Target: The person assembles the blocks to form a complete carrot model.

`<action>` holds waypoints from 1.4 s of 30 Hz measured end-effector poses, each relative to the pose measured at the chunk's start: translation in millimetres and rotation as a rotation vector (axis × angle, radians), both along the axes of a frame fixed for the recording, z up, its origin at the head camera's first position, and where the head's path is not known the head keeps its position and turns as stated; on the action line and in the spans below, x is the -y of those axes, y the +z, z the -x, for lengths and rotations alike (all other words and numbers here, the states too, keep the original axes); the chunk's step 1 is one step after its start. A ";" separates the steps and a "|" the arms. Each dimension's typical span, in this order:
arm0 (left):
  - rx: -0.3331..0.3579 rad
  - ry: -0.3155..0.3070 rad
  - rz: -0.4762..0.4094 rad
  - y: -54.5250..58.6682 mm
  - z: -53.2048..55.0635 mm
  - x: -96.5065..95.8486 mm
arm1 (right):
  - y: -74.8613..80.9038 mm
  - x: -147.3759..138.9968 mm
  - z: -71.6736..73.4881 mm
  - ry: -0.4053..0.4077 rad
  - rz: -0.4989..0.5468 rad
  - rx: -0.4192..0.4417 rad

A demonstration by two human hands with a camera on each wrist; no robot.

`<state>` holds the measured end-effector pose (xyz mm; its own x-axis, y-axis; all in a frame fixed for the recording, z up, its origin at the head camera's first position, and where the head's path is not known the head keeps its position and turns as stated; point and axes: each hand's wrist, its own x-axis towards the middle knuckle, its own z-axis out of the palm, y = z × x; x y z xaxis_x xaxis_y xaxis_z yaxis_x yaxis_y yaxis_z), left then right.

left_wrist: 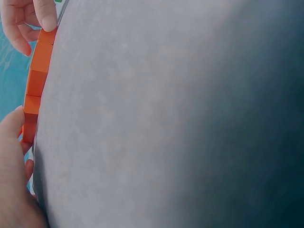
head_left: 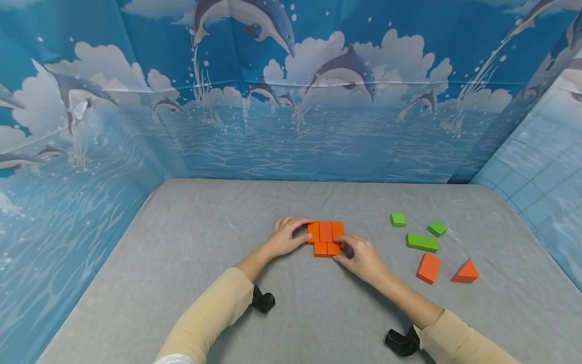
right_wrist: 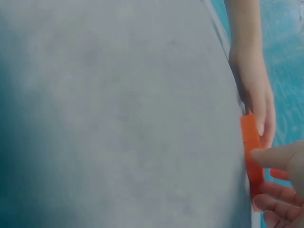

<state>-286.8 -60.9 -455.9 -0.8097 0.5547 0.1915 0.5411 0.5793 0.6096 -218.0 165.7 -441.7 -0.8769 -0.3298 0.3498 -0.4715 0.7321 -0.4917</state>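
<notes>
Orange blocks lie pressed together on the grey cloth, three in the far row (head_left: 325, 231) and two smaller ones in the near row (head_left: 320, 249). My left hand (head_left: 284, 237) holds the far row's left block (head_left: 313, 232), thumb on its side and a fingertip at its far corner. With thumb and index finger, my right hand (head_left: 364, 257) pinches the right block of the near row (head_left: 334, 249). In the left wrist view the joined orange blocks (left_wrist: 40, 61) show edge-on between both hands. The right wrist view shows the right thumb against an orange block (right_wrist: 253, 166).
To the right lie a green square block (head_left: 397, 220), another small green block (head_left: 437, 229), a long green block (head_left: 422, 242), an orange rectangular block (head_left: 428, 268) and an orange triangular block (head_left: 466, 273). A dolphin-print curtain (head_left: 282, 146) stands behind the grey table (head_left: 218, 212).
</notes>
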 end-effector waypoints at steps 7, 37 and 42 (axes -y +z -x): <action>0.013 -0.002 0.010 -0.8 0.3 0.4 | 13.7 -32.7 -1.3 0.111 0.106 -0.040; 0.007 0.004 0.034 -4.4 2.3 0.7 | 27.5 -208.7 -15.8 0.181 0.026 0.486; 0.012 0.003 0.034 -3.4 1.4 1.3 | 28.6 -208.3 -15.5 0.211 0.023 0.546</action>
<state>-288.2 -62.2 -459.3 -0.8134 0.5585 0.1629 0.5323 0.6015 0.5957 -202.5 374.1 -413.1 -0.8481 -0.5148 -0.1252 -0.2800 0.6362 -0.7190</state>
